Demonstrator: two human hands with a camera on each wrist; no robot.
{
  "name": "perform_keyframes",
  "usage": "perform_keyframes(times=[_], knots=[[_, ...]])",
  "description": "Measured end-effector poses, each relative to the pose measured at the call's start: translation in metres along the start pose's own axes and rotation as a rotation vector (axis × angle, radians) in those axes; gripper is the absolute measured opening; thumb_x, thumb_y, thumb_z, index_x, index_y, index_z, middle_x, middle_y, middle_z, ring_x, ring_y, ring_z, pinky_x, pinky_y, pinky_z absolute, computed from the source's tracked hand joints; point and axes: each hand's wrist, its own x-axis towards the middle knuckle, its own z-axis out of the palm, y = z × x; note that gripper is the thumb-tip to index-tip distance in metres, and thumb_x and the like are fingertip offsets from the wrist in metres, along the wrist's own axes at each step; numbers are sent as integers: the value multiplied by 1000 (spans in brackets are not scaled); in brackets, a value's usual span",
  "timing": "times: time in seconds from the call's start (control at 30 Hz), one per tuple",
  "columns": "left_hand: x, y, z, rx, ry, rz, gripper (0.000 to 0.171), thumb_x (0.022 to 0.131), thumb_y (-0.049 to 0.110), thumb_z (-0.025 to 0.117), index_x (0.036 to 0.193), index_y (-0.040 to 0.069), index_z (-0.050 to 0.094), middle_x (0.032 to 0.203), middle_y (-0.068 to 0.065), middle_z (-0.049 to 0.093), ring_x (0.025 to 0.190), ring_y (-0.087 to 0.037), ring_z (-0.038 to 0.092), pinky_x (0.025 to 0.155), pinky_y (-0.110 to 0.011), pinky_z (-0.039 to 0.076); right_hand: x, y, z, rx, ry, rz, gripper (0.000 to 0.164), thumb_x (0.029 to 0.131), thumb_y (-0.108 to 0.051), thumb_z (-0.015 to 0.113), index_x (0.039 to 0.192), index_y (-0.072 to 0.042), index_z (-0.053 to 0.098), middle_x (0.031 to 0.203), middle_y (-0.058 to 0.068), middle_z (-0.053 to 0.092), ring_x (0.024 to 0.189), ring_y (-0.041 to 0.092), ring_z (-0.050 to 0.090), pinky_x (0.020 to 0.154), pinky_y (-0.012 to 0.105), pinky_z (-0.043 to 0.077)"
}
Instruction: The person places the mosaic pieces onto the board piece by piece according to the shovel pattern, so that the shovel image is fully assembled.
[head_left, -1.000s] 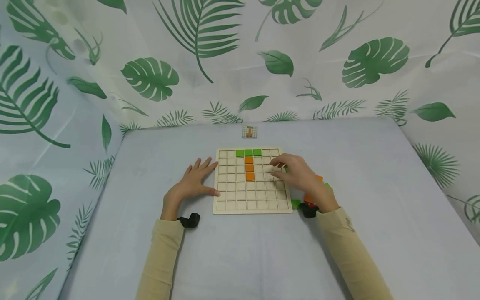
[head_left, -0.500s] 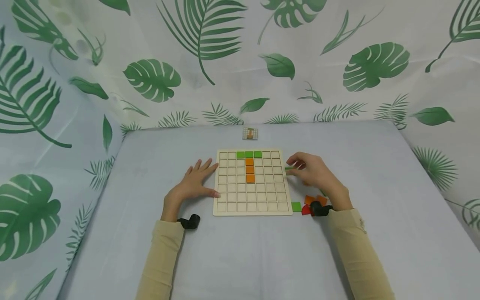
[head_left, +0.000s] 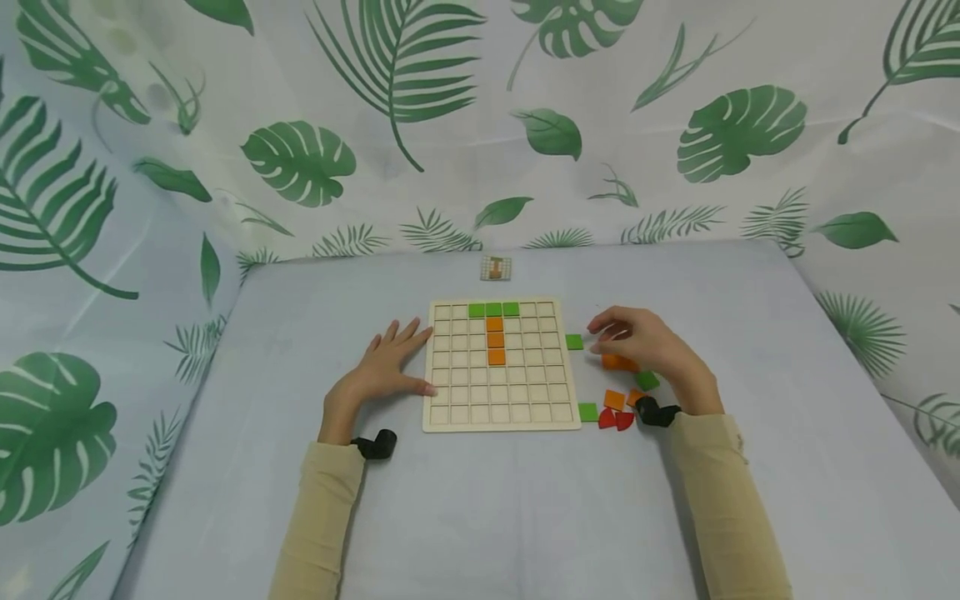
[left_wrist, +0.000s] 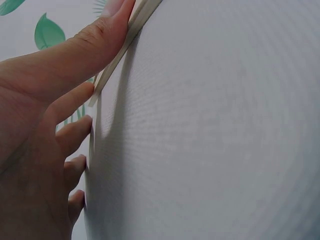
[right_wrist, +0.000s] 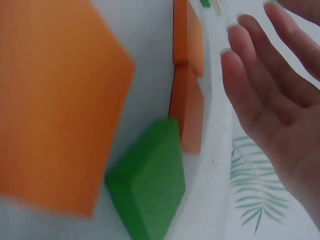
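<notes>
Fingers spread, the left hand (head_left: 375, 367) touches the left edge of the board (head_left: 459, 397), set toward the far edge of the surface (head_left: 450, 517). Six tiles (head_left: 495, 340) sit in it — three green, three orange. Just right of a loose green tile (head_left: 574, 342), the right hand (head_left: 647, 343) hovers, finger and thumb apart, seemingly gripping nothing. Its wrist camera (head_left: 656, 412) — low by an orange tile (head_left: 614, 401) — could knock loose pieces askew.

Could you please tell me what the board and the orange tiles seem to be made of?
Board: probably wood, matte and unvarnished-looking; its pale cream colour and plain thin edge suggest it. Orange tiles: painted wood or plastic, I cannot tell which; they look evenly coloured and smooth, with flat faces and straight edges.
</notes>
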Motion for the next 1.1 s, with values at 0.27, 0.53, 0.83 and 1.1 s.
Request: perform_keyframes(times=[0.27,0.53,0.83,1.1], knots=[[-1,-2,0,-8,12,5,107,83,46,84,166,18,22,174,-10,6,160,-38,-9,128,-58,-6,-2,12,-9,-10,-66,-23,27,95,-13,71,120,-3,70,121,16,69,105,28,62,85,22,54],[-1,1,1,-11,10,10,107,83,45,84,166,17,23,174,-12,7,160,-40,-8,128,-60,-4,-5,20,-12,-1,-96,1,29,94,-11,71,122,-2,71,123,17,71,107,28,62,86,21,53],[-2,2,0,-11,6,-4,107,82,44,85,166,18,22,174,-9,6,160,-37,-9,129,-57,-6,-8,21,-13,48,-136,10,34,91,-12,77,122,0,72,125,19,69,106,28,56,78,22,55],[-1,2,0,-12,4,1,108,82,45,85,166,18,23,174,-10,6,160,-38,-8,128,-58,-5,-8,19,-10,-36,-124,34,31,90,-15,79,118,-4,74,120,15,68,105,29,54,85,30,50]])
